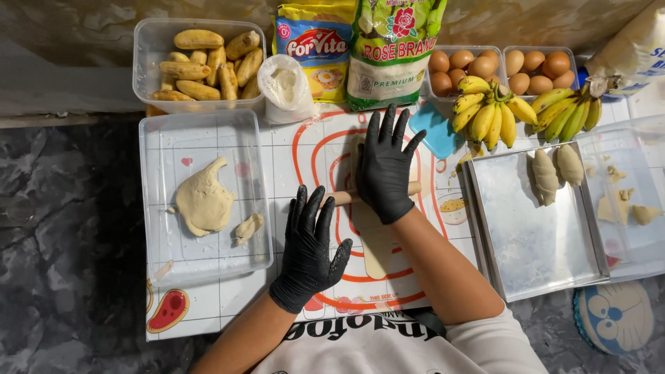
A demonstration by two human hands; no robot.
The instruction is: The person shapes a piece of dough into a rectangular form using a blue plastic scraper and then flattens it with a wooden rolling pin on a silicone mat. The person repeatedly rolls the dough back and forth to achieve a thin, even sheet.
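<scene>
Dark grey marbled floor [62, 228]; mottled brownish wall [83, 48] behind; pale ledge [41, 119] along its base; even light.

I am keeping both my hands flat and palm down in front of me, each in a black glove. My left hand [311, 244] is lying lower and closer to my body, fingers spread and pointing away from me, thumb out to the right. My right hand [386, 170] is reaching farther forward, fingers fanned wide. Both my forearms are bare, angling inward from my white sleeves.
</scene>
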